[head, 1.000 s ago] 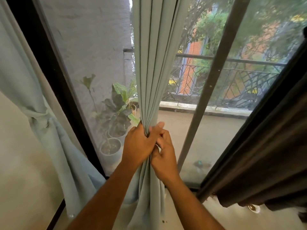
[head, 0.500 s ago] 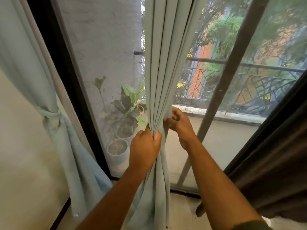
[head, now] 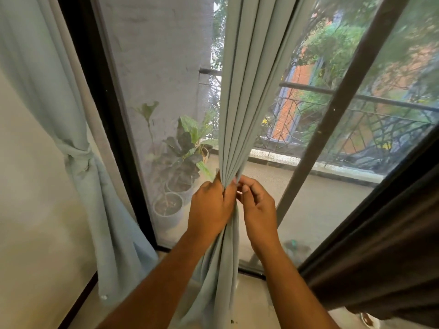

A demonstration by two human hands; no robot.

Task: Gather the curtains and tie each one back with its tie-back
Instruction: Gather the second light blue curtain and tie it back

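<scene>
Head view, left to right. At the far left, a pale curtain [head: 78, 115] is seen already cinched by its tie-back [head: 77, 154] against the wall, with the dark window frame [head: 104, 129] just beside it. In the centre, the middle curtain [head: 240, 96] is gathered into narrow pleats and gripped by the left hand [head: 210, 208], whose fingers [head: 229, 193] are wrapped tightly around the bundle. The right hand [head: 257, 205], which half a second ago was reaching higher behind the fabric, has been brought back down beside the left; its fingertips [head: 240, 184] are pinched together at the bundle's right edge (whether a tie-back strip is held there cannot be told). The gathering step is judged nearly complete, with the tying not yet done. To the right, a slanted mullion [head: 332, 119] stands near the right forearm, and a dark brown curtain [head: 384, 252] hangs untied at the far right. Open room for moving is available below the hands, between the two light curtains.
</scene>
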